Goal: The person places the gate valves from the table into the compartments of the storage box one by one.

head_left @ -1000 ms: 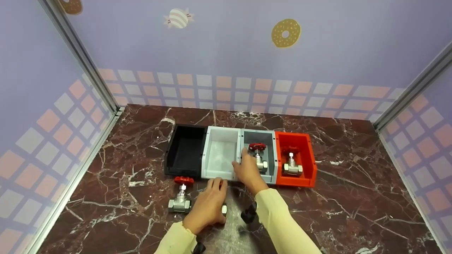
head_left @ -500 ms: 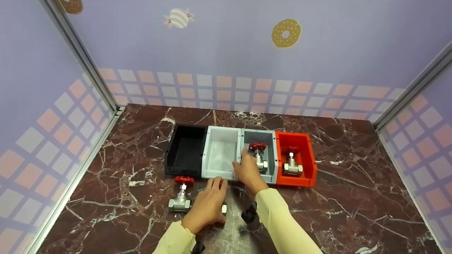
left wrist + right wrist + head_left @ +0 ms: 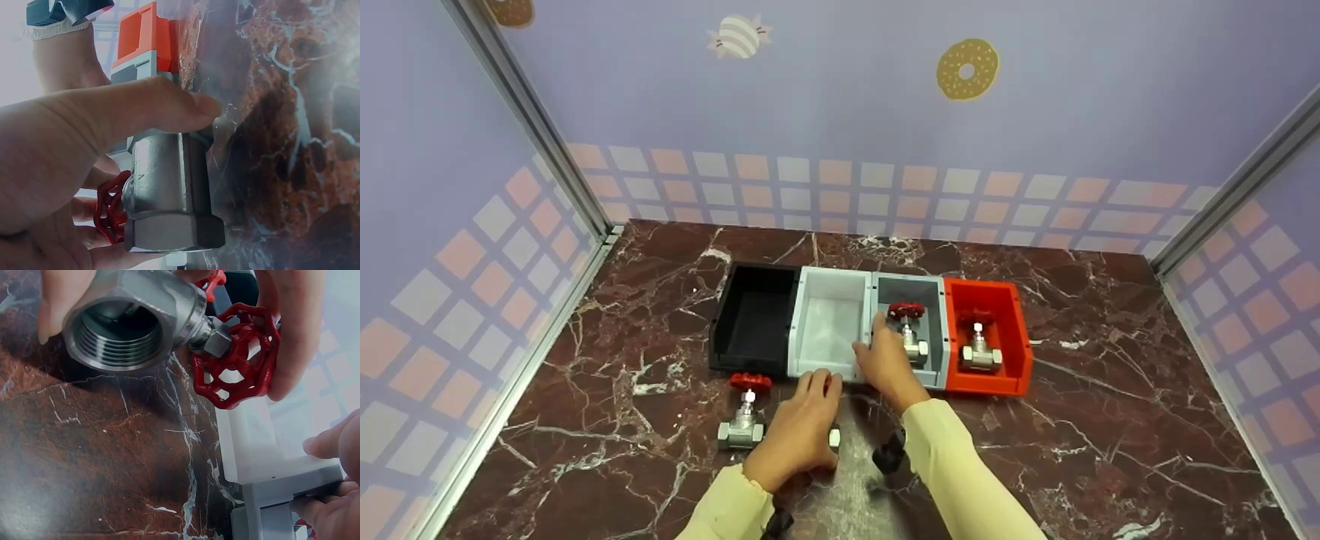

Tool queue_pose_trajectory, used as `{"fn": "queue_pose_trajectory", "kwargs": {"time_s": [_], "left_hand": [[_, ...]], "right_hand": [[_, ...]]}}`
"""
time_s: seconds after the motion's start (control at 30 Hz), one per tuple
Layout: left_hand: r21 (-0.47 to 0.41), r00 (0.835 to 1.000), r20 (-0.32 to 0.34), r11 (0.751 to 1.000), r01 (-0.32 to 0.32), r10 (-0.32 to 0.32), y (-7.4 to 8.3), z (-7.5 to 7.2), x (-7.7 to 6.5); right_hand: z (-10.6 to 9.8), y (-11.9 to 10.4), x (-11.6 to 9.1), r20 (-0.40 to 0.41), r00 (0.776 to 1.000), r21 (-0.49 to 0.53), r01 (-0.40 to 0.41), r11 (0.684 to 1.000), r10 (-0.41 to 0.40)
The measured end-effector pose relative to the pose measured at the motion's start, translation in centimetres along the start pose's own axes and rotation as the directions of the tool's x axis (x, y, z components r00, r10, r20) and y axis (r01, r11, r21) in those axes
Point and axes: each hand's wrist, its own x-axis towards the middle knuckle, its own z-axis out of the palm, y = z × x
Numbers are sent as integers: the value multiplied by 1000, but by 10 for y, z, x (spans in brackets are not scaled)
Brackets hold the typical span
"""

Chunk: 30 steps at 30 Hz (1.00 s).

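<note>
My left hand [image 3: 795, 431] grips a metal valve with a red handwheel [image 3: 171, 177], just in front of the white bin [image 3: 832, 322]. In the left wrist view the thumb lies along the valve body and other fingers are behind the handwheel. The valve's threaded opening shows in the right wrist view. My right hand [image 3: 889, 367] straddles the adjoining walls of the white and grey bins [image 3: 911, 289], pinching them, thumb on the white side. A second valve [image 3: 913, 350] stands in the grey bin, partly hidden by that hand. Left of my left hand, another valve [image 3: 742, 431] rests on the table.
A black bin [image 3: 757, 319] adjoins the white one on the left, with nothing visible inside. At the row's right end an orange-red bin [image 3: 1021, 330] holds a valve [image 3: 981, 356]. Patterned panels [image 3: 840, 97] enclose the marbled table [image 3: 1110, 420] at the back and sides.
My left hand has shifted very slightly forward, toward the bins, still gripping the valve. My right hand has stayed in place on the bin walls.
</note>
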Motion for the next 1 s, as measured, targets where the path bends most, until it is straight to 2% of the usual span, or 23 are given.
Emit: {"fn": "queue_pose_trajectory", "kwargs": {"time_s": [0.3, 0.5, 0.83, 1.0], "left_hand": [[3, 1000, -6, 1000, -5, 5, -1, -5, 3], [3, 1000, -13, 1000, -8, 8, -2, -8, 6], [36, 998, -58, 999, -29, 32, -2, -14, 12], [27, 998, -50, 999, -31, 32, -2, -18, 16]], "right_hand": [[-1, 1, 2, 28, 999, 61, -31, 998, 30], [-2, 0, 2, 29, 999, 62, -45, 997, 44], [-3, 0, -1, 19, 1000, 34, -21, 999, 20], [-2, 1, 0, 18, 1000, 27, -21, 999, 21]]}}
